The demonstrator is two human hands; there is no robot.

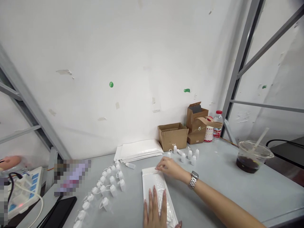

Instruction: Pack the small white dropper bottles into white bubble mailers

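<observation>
White, glossy and wrinkled, the padded envelope lies flat on the grey desk at the lower centre of the frame, its near end cut off. The left hand rests palm down on it, fingers straight and slightly spread, gripping nothing; its palm is cropped by the bottom edge. The right hand, with a metal-banded watch at the wrist, bends its fingers, thumb and forefinger close together at the envelope's far right corner; whether they pinch it, I cannot tell. Small translucent capped bottles stand in rows at lower left, and pixelation hides a purplish item beyond them.
</observation>
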